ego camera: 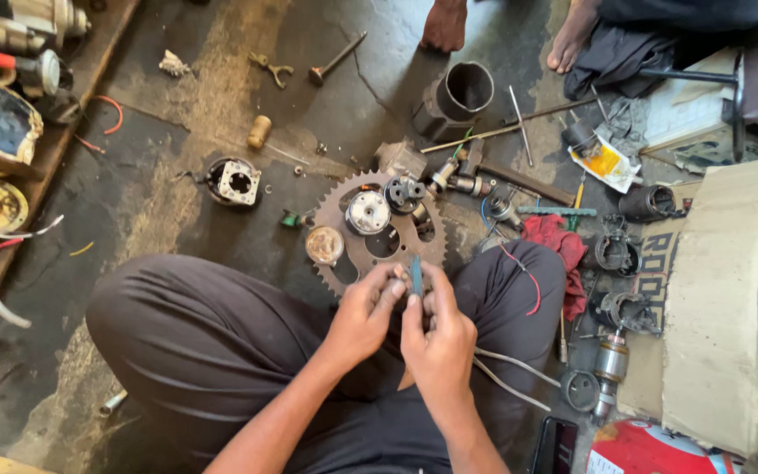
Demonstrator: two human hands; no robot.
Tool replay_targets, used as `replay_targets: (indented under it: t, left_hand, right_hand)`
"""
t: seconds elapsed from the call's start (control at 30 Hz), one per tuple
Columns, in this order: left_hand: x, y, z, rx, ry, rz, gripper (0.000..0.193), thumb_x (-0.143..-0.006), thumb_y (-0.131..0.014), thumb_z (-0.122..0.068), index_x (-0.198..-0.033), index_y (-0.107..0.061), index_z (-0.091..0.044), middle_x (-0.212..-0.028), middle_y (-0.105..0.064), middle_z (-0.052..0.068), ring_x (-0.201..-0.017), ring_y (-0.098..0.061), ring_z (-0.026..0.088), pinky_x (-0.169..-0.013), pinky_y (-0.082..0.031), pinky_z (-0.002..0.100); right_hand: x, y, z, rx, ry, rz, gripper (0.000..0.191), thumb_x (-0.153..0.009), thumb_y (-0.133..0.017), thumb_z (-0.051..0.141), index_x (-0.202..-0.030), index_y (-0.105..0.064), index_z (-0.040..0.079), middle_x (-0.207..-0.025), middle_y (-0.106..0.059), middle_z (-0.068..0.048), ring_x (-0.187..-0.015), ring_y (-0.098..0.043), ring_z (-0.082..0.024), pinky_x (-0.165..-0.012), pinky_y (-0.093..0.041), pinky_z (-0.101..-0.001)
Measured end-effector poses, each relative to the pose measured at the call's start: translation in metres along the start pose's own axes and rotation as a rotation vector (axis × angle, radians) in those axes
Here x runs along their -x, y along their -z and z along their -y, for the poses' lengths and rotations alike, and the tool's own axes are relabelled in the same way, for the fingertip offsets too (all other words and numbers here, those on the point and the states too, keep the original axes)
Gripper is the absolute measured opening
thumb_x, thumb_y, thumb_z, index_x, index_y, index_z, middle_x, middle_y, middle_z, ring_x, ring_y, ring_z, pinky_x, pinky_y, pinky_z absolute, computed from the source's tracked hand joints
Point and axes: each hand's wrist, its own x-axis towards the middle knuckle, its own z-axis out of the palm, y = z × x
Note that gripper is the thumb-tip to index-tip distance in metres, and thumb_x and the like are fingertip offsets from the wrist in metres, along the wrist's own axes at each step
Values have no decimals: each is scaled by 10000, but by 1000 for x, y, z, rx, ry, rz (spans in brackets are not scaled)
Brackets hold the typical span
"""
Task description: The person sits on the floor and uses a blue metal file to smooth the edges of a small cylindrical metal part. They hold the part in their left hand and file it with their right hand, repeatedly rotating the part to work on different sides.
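Pinching a slim teal-blue piece point(416, 275) between both hands, above the lap and just short of the big toothed sprocket point(344, 197) on the floor. Left hand point(363, 312) closed on the piece's lower part from the left, thumb and forefinger pressed against it. Right hand point(436, 338) closed on it from the right and from below, fingertips bunched around the base; possibly holding a second small part there too, but too small and shadowed to tell. Long axis of the piece close to upright in the head view, upper end pointing away from the body toward the sprocket, lower end buried between the fingers. Both hands about equally near, touching each other around it, with the right wrapped further round the bottom.

Resting on the sprocket: a round silver motor part point(368, 211), a dark toothed hub point(404, 192) and a copper-coloured disc point(324, 245). Further off on the oily floor point(177, 219), a metal cylinder sleeve point(458, 95), an engine valve point(337, 59), a red rag point(552, 234) and a round stator plate point(235, 182). Top edge: another person's bare feet point(445, 25), well apart from the working hands.
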Motion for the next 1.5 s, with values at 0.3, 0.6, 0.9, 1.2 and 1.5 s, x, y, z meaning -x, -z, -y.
replay_targets:
  t: [0.3,0.6,0.9,1.2,1.5]
  left_hand:
    - [-1,1,-2,14,-44,-6,246,-1027,-578,-119,-1225,-617,22,-939,-736,82,-857,-627,73,-754,-541,286]
    - [-3,1,1,25,-24,-20,235,-1038,-571,-118,-1218,-623,24,-941,-725,86,-867,-623,82,-769,-537,279]
    - [-6,1,-1,130,-47,-18,221,-1048,-549,-107,-1217,-616,19,-1009,-720,55,-941,-644,77,-832,-543,271]
    - [-4,1,1,221,43,-4,243,-1039,-548,-123,-1233,-606,11,-1015,-697,36,-936,-656,84,-840,-560,281]
    - [-5,2,2,87,-16,9,233,-1054,-555,-113,-1233,-615,23,-1006,-697,64,-945,-618,87,-842,-532,276]
  right_hand:
    - [-3,-2,-5,-36,36,-21,394,-923,-659,51,-1314,-615,66,-606,-575,-75,-452,-521,-157,-447,-455,-321]
    - [4,2,-4,-6,28,-17,401,-910,-653,57,-1309,-607,65,-590,-538,-62,-434,-514,-132,-444,-457,-302]
    - [4,0,-2,-58,25,4,429,-900,-646,42,-1326,-600,62,-572,-522,-63,-431,-509,-118,-425,-439,-307]
    - [3,-5,-8,-40,14,-15,456,-892,-660,27,-1342,-603,64,-567,-535,-116,-442,-510,-149,-437,-439,-317]
    - [3,-2,-4,-36,52,-21,420,-907,-650,17,-1322,-618,78,-579,-506,-103,-448,-508,-159,-456,-448,-328]
